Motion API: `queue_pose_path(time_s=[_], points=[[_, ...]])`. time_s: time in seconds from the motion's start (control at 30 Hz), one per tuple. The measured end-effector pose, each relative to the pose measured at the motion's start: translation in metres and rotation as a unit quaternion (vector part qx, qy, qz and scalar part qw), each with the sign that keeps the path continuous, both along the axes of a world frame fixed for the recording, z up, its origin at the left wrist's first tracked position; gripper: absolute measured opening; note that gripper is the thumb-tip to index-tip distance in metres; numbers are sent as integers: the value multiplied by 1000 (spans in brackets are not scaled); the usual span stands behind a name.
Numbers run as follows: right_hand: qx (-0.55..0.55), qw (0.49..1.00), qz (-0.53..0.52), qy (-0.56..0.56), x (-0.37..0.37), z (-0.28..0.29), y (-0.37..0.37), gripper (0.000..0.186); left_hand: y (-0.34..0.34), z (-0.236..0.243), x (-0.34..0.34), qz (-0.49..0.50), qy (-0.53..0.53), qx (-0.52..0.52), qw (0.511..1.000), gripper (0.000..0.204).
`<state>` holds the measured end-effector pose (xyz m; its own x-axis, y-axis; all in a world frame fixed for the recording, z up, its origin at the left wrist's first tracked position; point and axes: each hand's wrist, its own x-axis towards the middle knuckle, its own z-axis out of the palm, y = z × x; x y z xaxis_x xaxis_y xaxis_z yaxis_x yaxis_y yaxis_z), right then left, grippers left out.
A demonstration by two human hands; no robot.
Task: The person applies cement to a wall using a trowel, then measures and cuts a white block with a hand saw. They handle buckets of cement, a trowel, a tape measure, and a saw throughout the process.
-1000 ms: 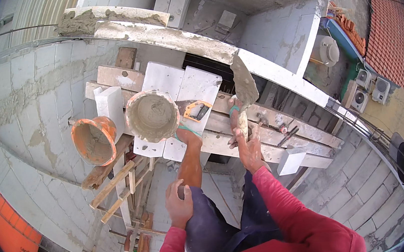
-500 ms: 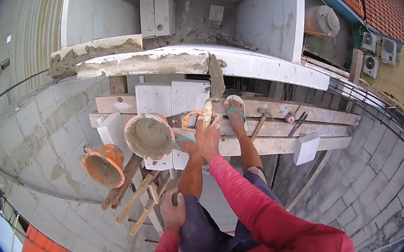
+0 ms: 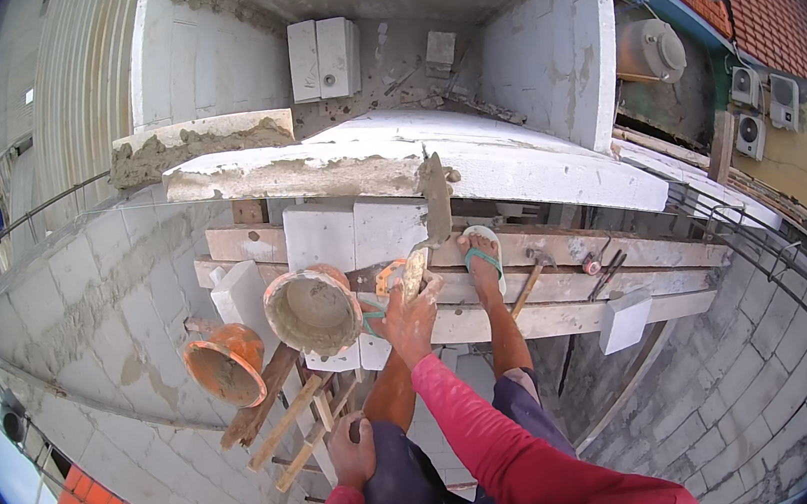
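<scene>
My right hand [image 3: 410,320] grips the pale wooden handle of a trowel [image 3: 439,209]. The mortar-coated blade points away from me and meets the near edge of the long white block ledge [image 3: 524,165], where a grey lump of mortar clings. Against my left knee rests my left hand [image 3: 353,452], its fingers curled closed around a dark spot that I cannot make out. Left of the right hand stands a bucket of wet mortar [image 3: 310,312]. An orange bucket [image 3: 226,366] sits tilted further left. Partly behind the right hand lies an orange-handled tool [image 3: 389,278].
My sandalled feet stand on wooden planks [image 3: 569,284]. A hammer [image 3: 529,285] and a loose white block [image 3: 624,321] lie on the right. White blocks [image 3: 321,234] sit beyond the mortar bucket. Bent steel bars [image 3: 776,252] run along the right side, with a drop below the planks.
The view has shifted slightly, so the scene sits a little lower and further right. My right hand has drawn slightly back with the trowel. The left hand stays at the knee.
</scene>
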<state>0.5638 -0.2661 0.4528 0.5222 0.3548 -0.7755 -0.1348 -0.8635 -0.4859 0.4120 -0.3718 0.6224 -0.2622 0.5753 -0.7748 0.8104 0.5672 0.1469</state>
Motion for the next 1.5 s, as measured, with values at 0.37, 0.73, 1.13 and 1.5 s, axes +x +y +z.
queue_pose_path(time_s=[0.37, 0.73, 1.13, 1.5], points=[[19, 999, -41, 23, 22, 14, 23, 46, 15, -12, -6, 0, -17, -8, 1000, 23], [-26, 999, -21, -11, -16, -15, 8, 43, 18, -13, -18, -3, -20, 1, 1000, 23], [-11, 999, 2, -32, -27, -13, 7, 50, 20, -11, -24, 42, -18, -44, 998, 26], [61, 996, -16, -65, -36, -13, 3, 43, 6, -10, -46, 47, -46, -5, 998, 23]])
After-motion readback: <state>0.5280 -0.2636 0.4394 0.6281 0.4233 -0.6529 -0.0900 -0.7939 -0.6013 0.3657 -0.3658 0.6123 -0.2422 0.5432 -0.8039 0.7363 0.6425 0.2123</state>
